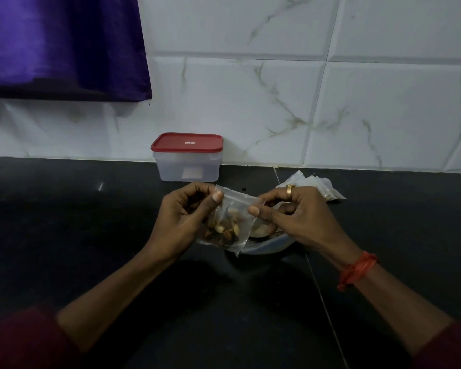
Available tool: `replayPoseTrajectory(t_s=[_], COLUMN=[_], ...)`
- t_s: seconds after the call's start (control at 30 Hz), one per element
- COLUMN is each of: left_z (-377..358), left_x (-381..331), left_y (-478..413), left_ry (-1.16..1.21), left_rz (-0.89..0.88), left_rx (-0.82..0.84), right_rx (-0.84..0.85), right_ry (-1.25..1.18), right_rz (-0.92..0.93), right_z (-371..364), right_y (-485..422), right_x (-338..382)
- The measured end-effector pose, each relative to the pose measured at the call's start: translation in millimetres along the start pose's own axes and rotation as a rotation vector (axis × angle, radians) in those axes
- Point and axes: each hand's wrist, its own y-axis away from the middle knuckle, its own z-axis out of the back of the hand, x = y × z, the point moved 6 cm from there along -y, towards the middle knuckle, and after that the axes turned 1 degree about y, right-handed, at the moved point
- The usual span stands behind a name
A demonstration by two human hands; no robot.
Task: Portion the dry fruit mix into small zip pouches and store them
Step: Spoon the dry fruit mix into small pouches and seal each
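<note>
- Zip pouch (229, 222) work takes place over the black countertop (91, 235). It is the broadest surface here, running from the red-lidded container (188, 161) out toward the person.
- That container stands shut against the tiled wall. Judging by the task, it waits there to take the filled pouches.
- Left hand (179, 219), in front of the container and slightly to its left, grips the pouch's upper left corner. The thumb (217, 195) presses on the near face, and the other fingers curl behind.
- Right hand (298, 214), in front of the container and to its right, pinches the pouch's upper right edge under its thumb (253, 210). The wrist bends inward.
- Two grips on the top edge suggest the zip is being pressed closed, though the seal itself is too small to judge.
- Steel dish (272, 245) sits under the right hand, nearer the person than the container, probably so spilled mix falls back in. Its contents are mostly hidden.
- Empty pouches (328, 190) lie fanned to the right of the container, just beyond the right hand.
- The pouch hangs upright between both hands, directly in front of the container, with nuts and dark fruit settled in its lower half.
</note>
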Motion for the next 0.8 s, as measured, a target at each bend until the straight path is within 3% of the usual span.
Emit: replayPoseTrajectory(t_s=[0.33,0.67,0.8], left_z=[3.0,3.3,-0.4], left_x=[3.4,7.4,4.9], left_y=[-0.5,0.9,3.3], left_ry=[0.049,0.047,-0.067], left_rz=[0.003,0.036,-0.001], left_rx=[-0.033,-0.006,0.048], right_rx=[-0.009,-0.053,-0.023], right_ry=[-0.085,-0.019,-0.036], right_rz=[-0.03,-0.005,0.009], right_z=[3.0,0.9,-3.2], right_y=[-2.2,-2.9,-1.0], right_x=[-6.5,-10.1,-5.3])
